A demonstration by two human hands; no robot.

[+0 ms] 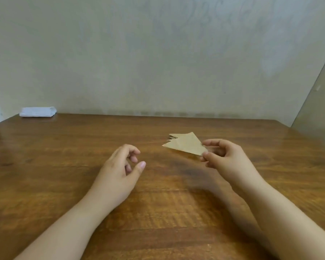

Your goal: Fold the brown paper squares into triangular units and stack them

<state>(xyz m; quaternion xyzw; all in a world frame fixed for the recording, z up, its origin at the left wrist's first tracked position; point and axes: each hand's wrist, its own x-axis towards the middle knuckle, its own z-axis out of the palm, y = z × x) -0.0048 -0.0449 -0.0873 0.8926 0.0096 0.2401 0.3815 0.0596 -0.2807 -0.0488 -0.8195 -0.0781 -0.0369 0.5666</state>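
Above the table point(64, 147), right hand point(223, 156) pinches triangle stack point(186, 144); left hand point(118, 171) loosely curled, empty

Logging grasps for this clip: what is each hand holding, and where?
The right hand pinches the stacked brown paper triangles at their right corner; the left hand holds nothing.

Bare tabletop point(64, 156) left of triangles point(186, 145)

Table layout, hands and paper

On the table point(45, 166), the stack of folded triangles point(186, 145) lies at about 1 o'clock from centre, the right hand point(225, 156) touching its 3 o'clock corner. The left hand point(118, 171) sits at its 8 o'clock, apart. A wrapped packet point(38, 112) lies at the table's 11 o'clock corner, against the wall point(158, 53).
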